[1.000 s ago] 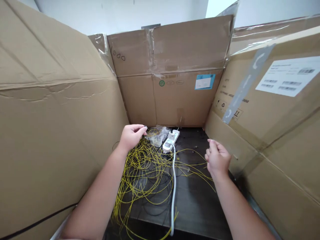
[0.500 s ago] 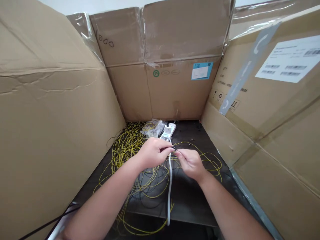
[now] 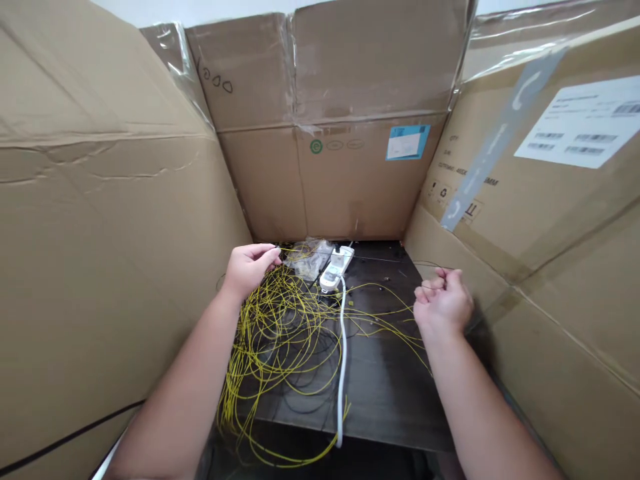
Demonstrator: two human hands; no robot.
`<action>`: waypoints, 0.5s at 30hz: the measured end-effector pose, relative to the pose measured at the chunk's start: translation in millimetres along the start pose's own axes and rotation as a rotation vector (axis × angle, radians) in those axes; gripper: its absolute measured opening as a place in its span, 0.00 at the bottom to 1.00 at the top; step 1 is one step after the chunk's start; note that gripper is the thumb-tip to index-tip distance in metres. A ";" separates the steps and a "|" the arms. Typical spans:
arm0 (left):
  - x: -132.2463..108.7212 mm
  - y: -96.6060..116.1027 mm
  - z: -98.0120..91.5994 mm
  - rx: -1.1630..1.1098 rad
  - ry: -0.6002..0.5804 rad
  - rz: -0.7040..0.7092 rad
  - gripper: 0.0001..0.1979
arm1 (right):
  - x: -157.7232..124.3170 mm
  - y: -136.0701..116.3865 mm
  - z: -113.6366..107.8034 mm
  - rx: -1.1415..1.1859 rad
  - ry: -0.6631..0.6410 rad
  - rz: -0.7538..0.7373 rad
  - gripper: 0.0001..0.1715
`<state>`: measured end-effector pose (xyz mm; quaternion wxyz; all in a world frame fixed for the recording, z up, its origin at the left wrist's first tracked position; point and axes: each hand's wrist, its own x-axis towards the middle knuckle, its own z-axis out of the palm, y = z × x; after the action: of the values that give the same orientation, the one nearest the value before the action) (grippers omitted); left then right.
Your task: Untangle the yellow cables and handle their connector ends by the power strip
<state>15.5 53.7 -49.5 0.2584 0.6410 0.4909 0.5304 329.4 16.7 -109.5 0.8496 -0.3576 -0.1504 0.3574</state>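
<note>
A tangle of thin yellow wires (image 3: pixel 280 327) lies on a dark table (image 3: pixel 385 387) walled in by cardboard. My left hand (image 3: pixel 249 267) is raised at the left over the tangle, its fingers pinched on one end of a thin wire. My right hand (image 3: pixel 443 301) is off to the right near the cardboard wall, its fingers curled on the other end. The strand (image 3: pixel 360 257) runs taut between both hands, above a white power strip (image 3: pixel 336 268).
Tall cardboard panels stand on the left (image 3: pixel 110 253), at the back (image 3: pixel 340 147) and on the right (image 3: pixel 550 220). The strip's white cord (image 3: pixel 343 360) runs toward the table's front edge. A crumpled clear plastic bag (image 3: pixel 310 257) lies by the strip. A black cable (image 3: pixel 65 440) crosses the lower left.
Half a second ago both hands were pinched together at the middle over the white cord. They have since moved apart, left hand to the left, right hand to the right, drawing a wire out between them.
</note>
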 end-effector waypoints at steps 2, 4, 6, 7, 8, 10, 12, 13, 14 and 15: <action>2.1 -5.6 -4.6 -0.011 0.053 -0.016 0.10 | 4.9 -3.8 -3.8 0.025 0.025 0.044 0.13; 4.4 -11.3 -8.6 -0.020 0.100 -0.031 0.10 | 9.8 -8.1 -7.4 0.045 0.051 0.065 0.10; 6.1 -15.6 -12.1 -0.032 0.133 -0.043 0.10 | 13.6 -11.3 -9.2 0.049 0.076 0.031 0.07; 6.2 -16.5 -13.4 -0.033 0.145 -0.044 0.10 | 14.3 -11.8 -9.0 0.041 0.086 -0.005 0.07; 5.4 -16.4 -14.1 -0.026 0.152 -0.039 0.10 | 13.9 -11.4 -8.0 0.022 0.087 -0.043 0.07; 0.9 -12.5 -12.4 0.017 0.140 -0.012 0.11 | 9.4 -7.3 -4.3 -0.041 0.042 -0.102 0.11; -7.9 -3.9 -5.4 0.080 0.080 0.035 0.11 | 0.0 0.1 -0.2 -0.141 -0.076 -0.135 0.15; -13.6 1.7 0.4 0.107 0.029 0.064 0.11 | -6.3 4.4 1.5 -0.212 -0.156 -0.151 0.16; -19.8 7.8 7.6 0.127 -0.032 0.099 0.11 | -13.4 8.7 2.7 -0.301 -0.246 -0.170 0.17; -26.2 14.2 16.0 0.139 -0.105 0.139 0.11 | -21.2 12.6 3.5 -0.408 -0.346 -0.192 0.18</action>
<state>36.6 27.6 -53.5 0.2011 0.7169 0.4665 0.4775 306.6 9.4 -116.1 0.7516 -0.4391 -0.3953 0.2935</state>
